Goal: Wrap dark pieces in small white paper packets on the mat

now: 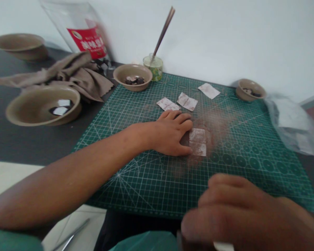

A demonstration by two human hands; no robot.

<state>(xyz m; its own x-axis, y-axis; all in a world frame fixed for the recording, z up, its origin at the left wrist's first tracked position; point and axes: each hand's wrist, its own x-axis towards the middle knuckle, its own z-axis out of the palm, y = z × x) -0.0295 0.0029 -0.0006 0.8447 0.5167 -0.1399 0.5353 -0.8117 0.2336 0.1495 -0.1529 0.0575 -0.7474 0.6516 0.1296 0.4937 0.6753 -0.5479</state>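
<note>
My left hand (pixel 171 134) lies palm down on the green cutting mat (pixel 146 184). Its thumb and index fingertip press the left edge of a creased, whitish rectangle of paper (pixel 198 142) covered in brown dust; it looks like sandpaper. A dark brown patch shows between thumb and finger, too hidden to name. Nearer to me, my right hand (pixel 232 209) is blurred and curled closed above the mat's front edge. Beneath its fingers a brown edge and a pale bit show, too unclear to identify. Brown dust (pixel 217 122) spreads over the mat right of the sheet.
Similar dusty sheets (pixel 187 101) lie farther back. Bowls with small dark pieces stand at the left (pixel 44 106), back (pixel 133 71) and right (pixel 250 89). A brown cloth (pixel 75 75), a glass (pixel 157 68) with sticks, a labelled jar (pixel 87 38) and a plastic bag (pixel 294 122) surround the mat.
</note>
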